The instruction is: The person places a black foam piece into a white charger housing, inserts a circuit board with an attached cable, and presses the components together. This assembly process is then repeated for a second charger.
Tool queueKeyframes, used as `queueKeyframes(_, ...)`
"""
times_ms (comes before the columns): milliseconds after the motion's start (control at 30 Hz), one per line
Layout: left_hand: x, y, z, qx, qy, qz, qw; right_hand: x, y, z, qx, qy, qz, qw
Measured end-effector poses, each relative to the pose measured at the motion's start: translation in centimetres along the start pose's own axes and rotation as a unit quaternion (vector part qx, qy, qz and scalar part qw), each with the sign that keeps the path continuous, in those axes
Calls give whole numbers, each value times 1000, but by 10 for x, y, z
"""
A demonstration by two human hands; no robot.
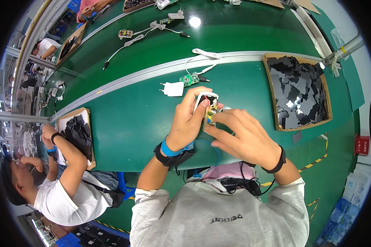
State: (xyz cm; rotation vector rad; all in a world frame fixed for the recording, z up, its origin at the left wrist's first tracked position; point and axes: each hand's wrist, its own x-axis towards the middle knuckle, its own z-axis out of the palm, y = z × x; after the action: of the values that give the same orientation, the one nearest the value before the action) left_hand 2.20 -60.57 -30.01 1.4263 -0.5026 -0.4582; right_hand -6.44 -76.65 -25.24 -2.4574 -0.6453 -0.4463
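Observation:
My left hand (189, 119) grips a small white charger shell (205, 99) above the green table. My right hand (239, 133) pinches a small circuit board (210, 114) with yellow parts, held against the shell. Both hands meet over the table's near edge. A blue strap and a dark band circle my left wrist; a black band is on my right wrist. A white plug piece (172, 89) and a green circuit board (189, 79) with a white cable (205, 53) lie on the table just beyond my hands.
A cardboard tray (269, 78) of black sheet pieces sits to the right. A second tray (85, 112) is at the left, where a co-worker (59, 185) in a white shirt works. More cables and boards lie across a metal rail (123, 80).

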Motion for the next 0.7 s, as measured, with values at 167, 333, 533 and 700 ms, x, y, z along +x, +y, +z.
queueKeyframes(167,-2,-1,-7,-81,-20,9,997,2,15,13,38,105,-15,994)
queueKeyframes(333,-6,1,-6,-155,-29,4,987,4,15,14,38,88,-14,995)
queueKeyframes(533,-3,0,-1,-123,-24,-5,992,9,11,11,38,147,1,988)
queueKeyframes(700,-7,4,0,-217,-74,-48,972,14,11,11,16,170,1,985)
